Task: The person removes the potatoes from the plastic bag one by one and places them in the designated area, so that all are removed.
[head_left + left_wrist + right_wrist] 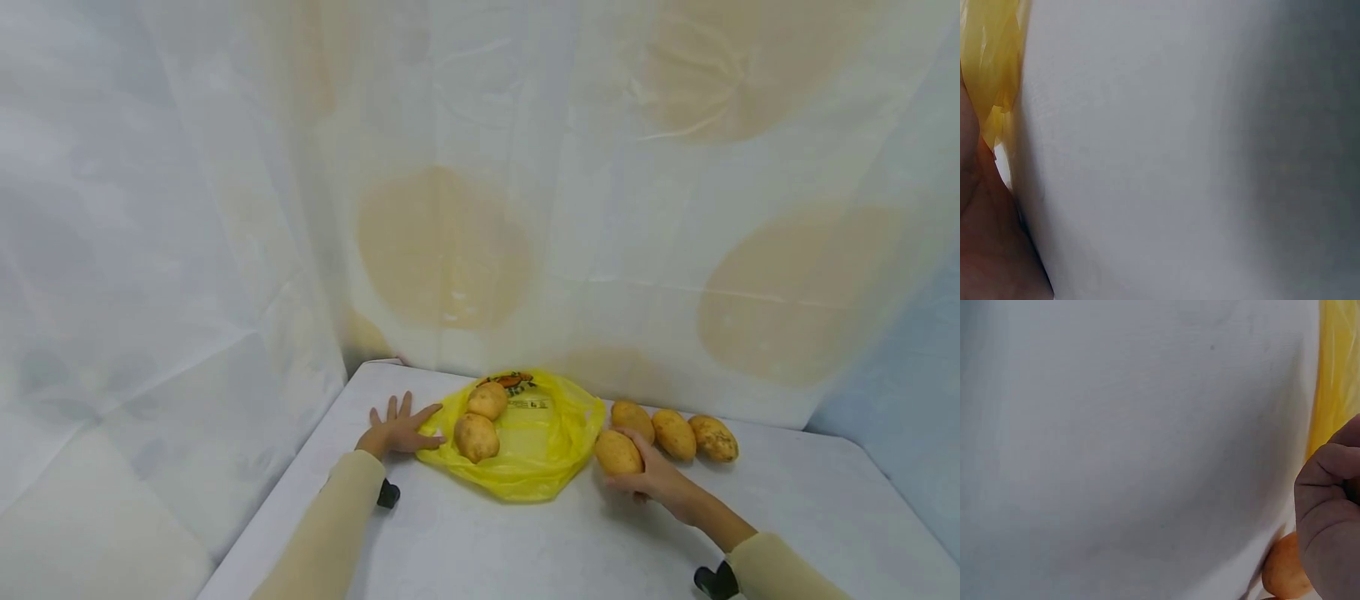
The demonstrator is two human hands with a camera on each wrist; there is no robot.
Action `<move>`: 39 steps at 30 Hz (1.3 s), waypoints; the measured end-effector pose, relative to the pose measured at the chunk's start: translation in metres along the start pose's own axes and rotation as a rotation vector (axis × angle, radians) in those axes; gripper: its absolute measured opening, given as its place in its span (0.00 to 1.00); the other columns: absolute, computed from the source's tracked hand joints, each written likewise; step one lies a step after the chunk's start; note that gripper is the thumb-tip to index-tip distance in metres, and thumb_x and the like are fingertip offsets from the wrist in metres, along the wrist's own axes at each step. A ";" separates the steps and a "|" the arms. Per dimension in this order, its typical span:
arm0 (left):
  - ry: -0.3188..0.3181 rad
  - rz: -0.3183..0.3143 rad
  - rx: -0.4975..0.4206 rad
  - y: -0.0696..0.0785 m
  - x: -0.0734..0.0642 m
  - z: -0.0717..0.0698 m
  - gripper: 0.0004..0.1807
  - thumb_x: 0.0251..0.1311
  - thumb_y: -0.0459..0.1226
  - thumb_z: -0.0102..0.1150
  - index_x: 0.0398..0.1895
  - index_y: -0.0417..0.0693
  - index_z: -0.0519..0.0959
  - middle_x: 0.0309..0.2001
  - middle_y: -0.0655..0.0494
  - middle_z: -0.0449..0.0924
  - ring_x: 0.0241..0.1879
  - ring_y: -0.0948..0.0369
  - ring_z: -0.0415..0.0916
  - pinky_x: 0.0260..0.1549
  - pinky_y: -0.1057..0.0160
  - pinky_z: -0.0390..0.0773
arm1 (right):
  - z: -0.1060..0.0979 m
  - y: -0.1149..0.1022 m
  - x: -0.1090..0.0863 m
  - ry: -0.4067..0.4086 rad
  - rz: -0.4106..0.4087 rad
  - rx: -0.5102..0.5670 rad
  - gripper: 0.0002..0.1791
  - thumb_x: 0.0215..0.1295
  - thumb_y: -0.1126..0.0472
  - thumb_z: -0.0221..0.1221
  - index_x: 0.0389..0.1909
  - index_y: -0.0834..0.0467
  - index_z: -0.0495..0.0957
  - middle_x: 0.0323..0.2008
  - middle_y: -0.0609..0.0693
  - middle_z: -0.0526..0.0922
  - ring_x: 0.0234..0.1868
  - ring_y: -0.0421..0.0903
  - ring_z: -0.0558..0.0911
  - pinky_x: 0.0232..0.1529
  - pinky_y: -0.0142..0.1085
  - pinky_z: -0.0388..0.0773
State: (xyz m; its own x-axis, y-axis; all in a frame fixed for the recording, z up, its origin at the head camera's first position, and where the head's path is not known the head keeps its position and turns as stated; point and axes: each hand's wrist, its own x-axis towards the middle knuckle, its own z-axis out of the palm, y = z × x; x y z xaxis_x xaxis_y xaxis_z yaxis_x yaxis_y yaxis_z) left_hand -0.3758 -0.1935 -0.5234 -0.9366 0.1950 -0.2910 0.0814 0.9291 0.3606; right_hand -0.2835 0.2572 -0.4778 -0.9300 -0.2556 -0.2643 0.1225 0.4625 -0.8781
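A yellow plastic bag [536,433] with dark print lies flat in the middle of the table, and two potatoes [476,438] rest together at its left side; I cannot tell whether they are in it or on top. My left hand [403,431] lies with spread fingers at the bag's left edge, thumb and forefinger touching the plastic. Just off the bag's right edge, my right hand [658,479] grips a potato [618,453]. That potato is almost wholly hidden in the right wrist view, where the bag [1338,369] shows at the right edge.
Behind the right hand, three more potatoes [674,434] sit in a row on the white tabletop [540,550]. Pale sheeting [600,250] with tan circles hangs along the table's back edge, and more sheeting [150,333] stands at the left.
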 end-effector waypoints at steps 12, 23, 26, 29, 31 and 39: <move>0.022 0.001 0.012 -0.014 0.025 0.010 0.49 0.52 0.75 0.49 0.77 0.77 0.51 0.80 0.41 0.26 0.77 0.37 0.21 0.64 0.25 0.22 | -0.008 0.008 -0.004 0.023 0.033 -0.067 0.53 0.59 0.53 0.69 0.76 0.50 0.42 0.64 0.65 0.59 0.49 0.53 0.72 0.39 0.40 0.73; 0.008 0.002 0.005 -0.010 0.017 0.008 0.48 0.54 0.74 0.48 0.77 0.77 0.50 0.80 0.41 0.24 0.77 0.38 0.20 0.65 0.26 0.23 | -0.013 0.018 -0.006 0.005 0.055 -0.055 0.54 0.58 0.55 0.69 0.75 0.52 0.42 0.61 0.66 0.61 0.39 0.51 0.74 0.34 0.40 0.76; 0.010 -0.003 0.012 -0.009 0.016 0.007 0.47 0.55 0.74 0.48 0.77 0.77 0.49 0.80 0.41 0.24 0.77 0.38 0.20 0.65 0.26 0.23 | -0.013 0.019 -0.005 0.045 0.060 -0.101 0.53 0.57 0.51 0.70 0.74 0.53 0.44 0.61 0.66 0.62 0.42 0.52 0.75 0.34 0.40 0.75; 0.013 -0.005 0.011 -0.010 0.017 0.008 0.48 0.55 0.74 0.49 0.77 0.76 0.50 0.80 0.41 0.25 0.77 0.38 0.21 0.65 0.26 0.22 | -0.014 0.021 -0.004 0.078 0.067 -0.133 0.52 0.57 0.48 0.70 0.73 0.53 0.46 0.62 0.66 0.63 0.44 0.53 0.74 0.33 0.40 0.75; 0.015 -0.004 0.010 -0.010 0.018 0.009 0.48 0.54 0.74 0.49 0.77 0.76 0.50 0.80 0.41 0.25 0.77 0.37 0.21 0.64 0.26 0.22 | -0.014 0.021 -0.004 0.092 0.078 -0.150 0.53 0.57 0.47 0.70 0.74 0.53 0.47 0.62 0.66 0.63 0.46 0.52 0.73 0.33 0.40 0.75; 0.005 -0.009 0.009 -0.002 0.005 0.003 0.47 0.55 0.74 0.48 0.77 0.75 0.51 0.80 0.40 0.27 0.77 0.36 0.22 0.65 0.26 0.23 | -0.013 0.027 -0.003 0.109 0.098 -0.160 0.54 0.55 0.46 0.71 0.74 0.54 0.47 0.60 0.67 0.64 0.39 0.50 0.75 0.32 0.41 0.76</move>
State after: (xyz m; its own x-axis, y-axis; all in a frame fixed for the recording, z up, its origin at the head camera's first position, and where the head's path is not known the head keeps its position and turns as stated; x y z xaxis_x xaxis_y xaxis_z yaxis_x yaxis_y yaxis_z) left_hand -0.3794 -0.1932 -0.5283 -0.9389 0.1850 -0.2903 0.0758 0.9337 0.3500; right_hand -0.2819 0.2816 -0.4949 -0.9494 -0.1130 -0.2932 0.1662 0.6114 -0.7737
